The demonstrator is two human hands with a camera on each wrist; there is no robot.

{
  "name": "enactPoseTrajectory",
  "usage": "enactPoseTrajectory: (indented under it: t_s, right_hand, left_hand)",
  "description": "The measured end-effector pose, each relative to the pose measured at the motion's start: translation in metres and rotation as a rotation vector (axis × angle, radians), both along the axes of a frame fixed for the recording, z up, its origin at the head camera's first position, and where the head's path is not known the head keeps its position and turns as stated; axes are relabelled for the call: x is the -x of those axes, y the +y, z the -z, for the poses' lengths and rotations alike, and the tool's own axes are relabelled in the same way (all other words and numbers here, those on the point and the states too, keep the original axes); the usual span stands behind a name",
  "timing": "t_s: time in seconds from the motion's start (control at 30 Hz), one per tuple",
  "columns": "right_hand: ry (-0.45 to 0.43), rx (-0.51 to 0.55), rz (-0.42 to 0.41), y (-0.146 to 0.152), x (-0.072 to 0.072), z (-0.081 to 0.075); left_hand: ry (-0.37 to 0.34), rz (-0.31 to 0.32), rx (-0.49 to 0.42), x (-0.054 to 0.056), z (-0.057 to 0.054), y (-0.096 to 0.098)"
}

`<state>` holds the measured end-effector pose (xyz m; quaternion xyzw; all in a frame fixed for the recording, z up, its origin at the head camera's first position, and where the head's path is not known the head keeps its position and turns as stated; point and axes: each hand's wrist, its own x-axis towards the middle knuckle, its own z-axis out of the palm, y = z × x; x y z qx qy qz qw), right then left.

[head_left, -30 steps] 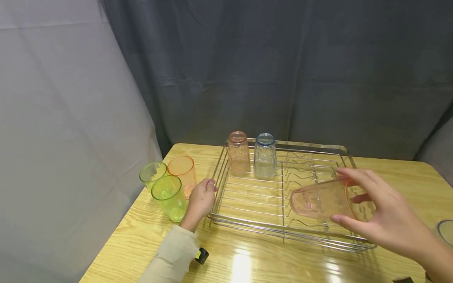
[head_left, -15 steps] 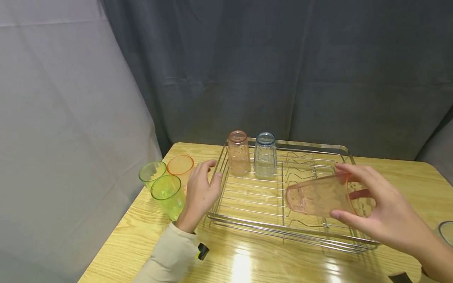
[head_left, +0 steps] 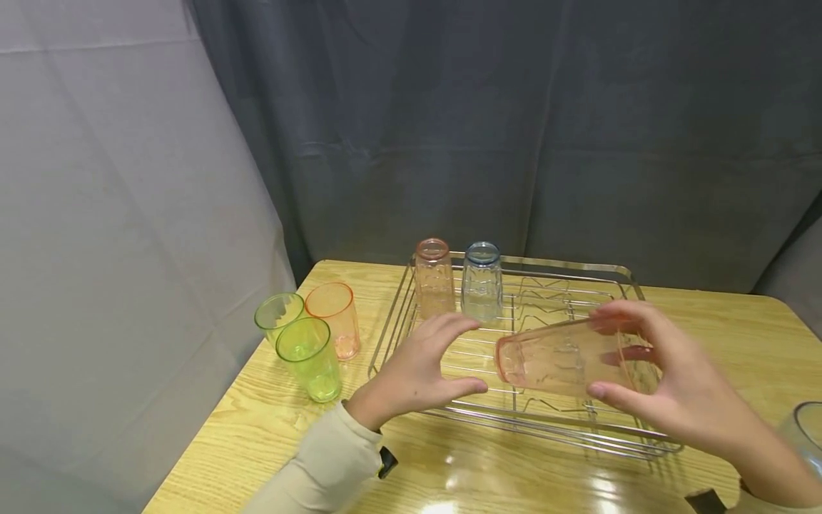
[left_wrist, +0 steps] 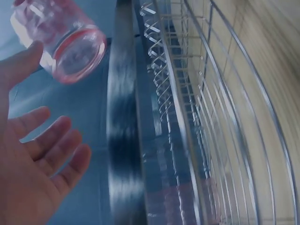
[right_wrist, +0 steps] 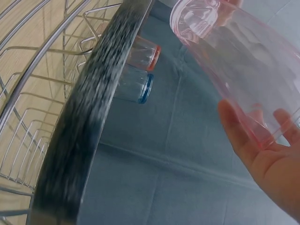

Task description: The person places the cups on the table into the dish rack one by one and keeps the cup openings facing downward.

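My right hand (head_left: 681, 392) grips a clear orange-pink tumbler (head_left: 552, 357) near its rim, thumb on the near side and fingers on the far side. The tumbler lies on its side in the air over the wire dish rack (head_left: 514, 416), its base pointing left. Facing that base, my left hand (head_left: 417, 371) spreads thumb and fingers apart with a small gap to it. In the left wrist view the tumbler (left_wrist: 77, 51) shows its base just beyond the left thumb. The right wrist view shows right-hand fingers (right_wrist: 239, 131) against the tumbler's wall.
At the rack's back left, an upturned orange-pink tumbler (head_left: 434, 282) and a blue one (head_left: 481, 289) stand side by side. Left of the rack, two green tumblers (head_left: 315, 364) and an orange one (head_left: 340, 325) stand upright. A blue-rimmed tumbler (head_left: 805, 428) is cut off at right.
My left hand has let go of the rack's left side and moved right, over the rack toward the tumbler's base. The right hand has shifted the tumbler slightly left.
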<state>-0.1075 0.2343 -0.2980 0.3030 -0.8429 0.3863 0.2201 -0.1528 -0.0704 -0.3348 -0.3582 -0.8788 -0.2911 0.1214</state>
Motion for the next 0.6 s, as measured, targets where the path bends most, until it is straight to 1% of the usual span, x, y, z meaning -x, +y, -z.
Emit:
enactPoseTrajectory:
  t_s: [0.13,0.23,0.33,0.5,0.6]
  right_hand:
    - [0.0,0.007,-0.028,-0.003,0.002,0.001]
    - [-0.002,-0.002,-0.048,-0.006,0.003,0.001]
    - [-0.017,-0.002,-0.068,-0.009,0.004,0.001]
    - [-0.05,0.014,-0.116,-0.014,0.007,0.004]
    - [-0.052,-0.005,-0.106,-0.015,0.008,0.007]
  left_hand:
    - [-0.016,0.021,0.057,0.0,0.003,0.01]
    - [-0.051,0.029,0.079,0.0,0.005,0.016]
    - [-0.07,0.045,0.093,0.001,0.005,0.021]
    - [-0.04,0.059,0.142,0.001,0.005,0.023]
    - [-0.049,0.048,0.144,0.001,0.004,0.02]
